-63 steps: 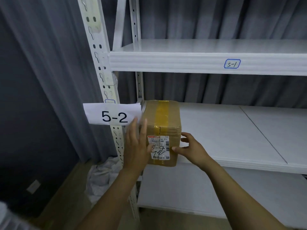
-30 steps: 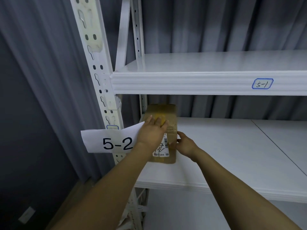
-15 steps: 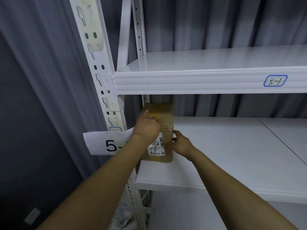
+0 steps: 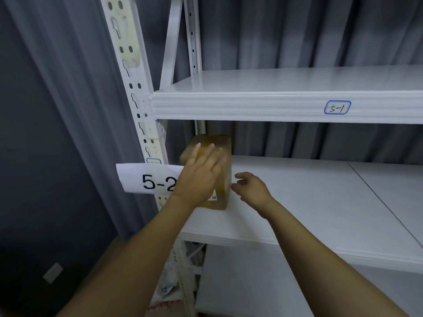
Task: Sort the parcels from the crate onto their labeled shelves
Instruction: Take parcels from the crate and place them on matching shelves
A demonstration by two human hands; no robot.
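the cardboard parcel (image 4: 218,140) is stood at frame centre on the left end of the middle shelf (image 4: 309,202), beside the 5-2 label (image 4: 148,181), pressed by the flat-fingered left hand (image 4: 201,175), with the loosely curled right hand (image 4: 250,187) held empty just beside it.

Shelf (image 4: 320,202) open rightward; box (image 4: 225,156) against left upright (image 4: 146,124).

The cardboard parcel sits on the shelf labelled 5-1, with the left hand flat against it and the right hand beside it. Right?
No. The head view shows the cardboard parcel on the lower shelf, level with the 5-2 sign, below the 5-1 label. The left hand is flat against it and the right hand beside it.
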